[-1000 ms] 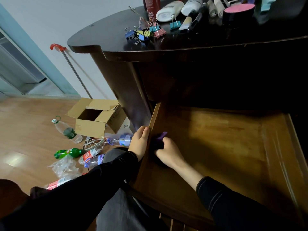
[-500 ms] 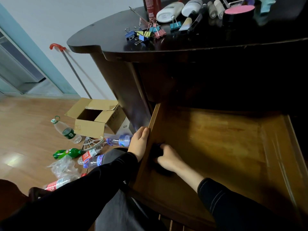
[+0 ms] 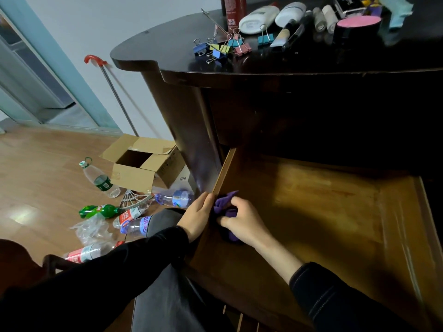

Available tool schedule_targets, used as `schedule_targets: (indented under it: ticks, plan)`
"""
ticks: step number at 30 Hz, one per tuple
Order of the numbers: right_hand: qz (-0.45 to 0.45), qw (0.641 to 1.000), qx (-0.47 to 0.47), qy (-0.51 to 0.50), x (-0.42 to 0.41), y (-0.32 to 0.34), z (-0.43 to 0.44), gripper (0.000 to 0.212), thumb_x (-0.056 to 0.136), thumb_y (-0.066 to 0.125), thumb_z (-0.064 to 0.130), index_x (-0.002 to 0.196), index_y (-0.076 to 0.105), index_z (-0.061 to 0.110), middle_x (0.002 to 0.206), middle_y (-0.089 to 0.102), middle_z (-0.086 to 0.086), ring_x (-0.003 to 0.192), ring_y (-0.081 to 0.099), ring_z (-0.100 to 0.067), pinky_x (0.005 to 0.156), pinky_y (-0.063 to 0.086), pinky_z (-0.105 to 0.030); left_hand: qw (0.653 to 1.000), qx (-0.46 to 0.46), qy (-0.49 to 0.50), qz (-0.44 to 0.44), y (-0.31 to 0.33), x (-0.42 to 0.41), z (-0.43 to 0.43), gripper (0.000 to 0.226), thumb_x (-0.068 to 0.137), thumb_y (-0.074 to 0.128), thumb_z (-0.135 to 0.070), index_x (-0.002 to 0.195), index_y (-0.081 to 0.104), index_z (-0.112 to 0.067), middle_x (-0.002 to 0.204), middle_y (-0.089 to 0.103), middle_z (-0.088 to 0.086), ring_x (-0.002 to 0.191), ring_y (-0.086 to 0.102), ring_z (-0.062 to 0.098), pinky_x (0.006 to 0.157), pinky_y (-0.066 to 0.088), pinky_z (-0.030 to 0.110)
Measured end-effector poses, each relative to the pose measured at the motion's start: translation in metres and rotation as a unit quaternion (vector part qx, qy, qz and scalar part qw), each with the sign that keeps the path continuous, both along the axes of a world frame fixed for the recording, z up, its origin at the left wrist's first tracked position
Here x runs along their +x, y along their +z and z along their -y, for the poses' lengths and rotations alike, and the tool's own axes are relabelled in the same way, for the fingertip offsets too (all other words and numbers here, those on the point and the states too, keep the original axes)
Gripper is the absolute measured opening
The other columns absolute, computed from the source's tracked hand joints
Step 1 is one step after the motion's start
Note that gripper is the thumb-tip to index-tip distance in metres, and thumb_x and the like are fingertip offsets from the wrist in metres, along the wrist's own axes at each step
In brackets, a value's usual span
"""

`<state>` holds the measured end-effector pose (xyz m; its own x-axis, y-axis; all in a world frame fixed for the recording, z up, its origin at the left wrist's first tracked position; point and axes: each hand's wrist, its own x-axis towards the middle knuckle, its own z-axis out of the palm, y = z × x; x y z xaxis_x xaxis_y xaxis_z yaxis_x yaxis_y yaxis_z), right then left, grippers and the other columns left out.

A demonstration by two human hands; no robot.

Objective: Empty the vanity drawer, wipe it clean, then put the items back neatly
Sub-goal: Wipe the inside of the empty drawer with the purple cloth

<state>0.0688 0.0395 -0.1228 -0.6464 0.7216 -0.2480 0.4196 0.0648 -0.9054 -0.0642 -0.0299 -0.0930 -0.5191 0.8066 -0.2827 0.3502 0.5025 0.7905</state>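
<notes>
The wooden vanity drawer [image 3: 335, 212] is pulled out and its floor is bare. My right hand [image 3: 244, 221] grips a bunched purple cloth [image 3: 224, 203] against the drawer's left inner wall. My left hand [image 3: 199, 215] holds the top edge of that left wall from outside, thumb over the rim. On the dark vanity top [image 3: 167, 44] lie coloured binder clips [image 3: 220, 47], white tubes [image 3: 259, 20], a red can [image 3: 233, 10], brushes [image 3: 291, 32] and a round pink-topped case [image 3: 357, 25].
On the wooden floor to the left lie several plastic bottles [image 3: 102, 180], an open cardboard box [image 3: 141, 164], crumpled plastic wrap [image 3: 92, 227] and a white fan-shaped piece [image 3: 134, 200]. A red-handled pole [image 3: 112, 92] leans on the wall. My dark-trousered knee [image 3: 165, 271] sits under the drawer's left corner.
My right hand slid the cloth a little toward me along the left wall, then back; the cloth shows purple again. My left hand has stayed on the rim.
</notes>
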Motion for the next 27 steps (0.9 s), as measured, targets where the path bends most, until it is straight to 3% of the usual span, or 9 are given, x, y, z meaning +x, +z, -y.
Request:
schedule_targets:
  ticks: [3,5,7,12,14,17,22,24,27]
  plan:
    - [0.019,1.0,-0.002,0.023,0.0,-0.007,0.011,0.026,0.081,0.07,0.026,0.097,0.059,0.043,0.101,0.059,0.025,0.102,0.063,-0.004,0.073,0.046,-0.016,1.0,0.009,-0.004,0.016,0.0,0.003,0.018,0.024,0.106,0.031,-0.045,0.11,0.055,-0.043,0.116,0.058,-0.018,0.113,0.054,0.0,0.098,0.032,0.02]
    - [0.065,0.997,-0.017,0.043,-0.001,-0.015,0.014,0.035,0.087,0.067,0.013,0.117,0.061,0.03,0.116,0.065,0.006,0.115,0.062,-0.022,0.084,0.047,-0.024,1.0,0.016,0.002,0.018,0.004,0.006,0.018,0.021,0.106,0.031,-0.045,0.108,0.051,-0.042,0.112,0.053,-0.018,0.097,0.049,-0.01,0.097,0.027,0.021]
    - [0.086,0.995,-0.024,0.053,0.0,-0.011,0.008,0.042,0.085,0.068,0.012,0.125,0.062,0.022,0.123,0.066,-0.002,0.116,0.062,-0.026,0.09,0.049,-0.028,1.0,0.02,0.001,0.015,0.004,0.006,0.017,0.024,0.106,0.031,-0.044,0.119,0.05,-0.037,0.117,0.05,-0.014,0.102,0.049,-0.001,0.099,0.026,0.022]
    - [0.015,1.0,0.005,0.014,-0.002,0.0,0.002,0.03,0.062,0.074,0.034,0.091,0.067,0.034,0.095,0.073,0.011,0.09,0.068,-0.009,0.083,0.058,-0.037,0.999,0.028,-0.002,0.023,0.001,0.004,0.018,0.021,0.107,0.033,-0.042,0.117,0.05,-0.039,0.12,0.052,-0.013,0.114,0.049,0.006,0.102,0.029,0.022]
    - [0.048,0.998,0.01,0.046,-0.001,-0.006,0.012,0.035,0.074,0.072,0.025,0.108,0.066,0.031,0.11,0.07,0.007,0.101,0.067,-0.016,0.089,0.057,-0.039,1.0,0.025,-0.004,0.018,0.003,0.006,0.017,0.017,0.107,0.033,-0.042,0.107,0.049,-0.043,0.114,0.054,-0.016,0.103,0.051,-0.001,0.097,0.03,0.017]
    - [0.103,0.991,-0.024,0.076,0.001,-0.017,0.015,0.045,0.086,0.069,0.009,0.129,0.059,0.018,0.124,0.065,-0.003,0.116,0.062,-0.026,0.099,0.053,-0.037,1.0,0.019,-0.006,0.008,0.003,0.006,0.018,0.021,0.107,0.031,-0.043,0.113,0.051,-0.039,0.112,0.052,-0.017,0.097,0.049,-0.005,0.096,0.028,0.018]
    - [0.038,0.998,0.031,0.05,0.001,-0.002,0.004,0.036,0.068,0.077,0.036,0.103,0.068,0.029,0.104,0.07,0.009,0.094,0.067,-0.012,0.078,0.057,-0.034,1.0,0.021,0.002,0.019,-0.001,0.004,0.017,0.012,0.106,0.034,-0.043,0.106,0.046,-0.044,0.104,0.05,-0.023,0.09,0.044,-0.02,0.094,0.028,0.017]
    - [0.033,0.998,0.025,0.04,0.002,-0.006,0.009,0.038,0.072,0.078,0.033,0.108,0.066,0.031,0.11,0.068,0.009,0.098,0.066,-0.012,0.077,0.054,-0.028,1.0,0.013,-0.001,0.019,-0.001,0.004,0.017,0.014,0.106,0.033,-0.045,0.102,0.046,-0.046,0.1,0.048,-0.029,0.086,0.043,-0.022,0.089,0.028,0.012]
    - [0.092,0.994,-0.01,0.055,0.002,-0.021,0.018,0.049,0.086,0.075,0.019,0.131,0.057,0.023,0.126,0.062,0.002,0.119,0.061,-0.022,0.093,0.05,-0.03,1.0,0.012,-0.001,0.01,-0.001,0.003,0.016,0.023,0.106,0.03,-0.048,0.114,0.051,-0.042,0.105,0.05,-0.024,0.09,0.045,-0.015,0.093,0.026,0.016]
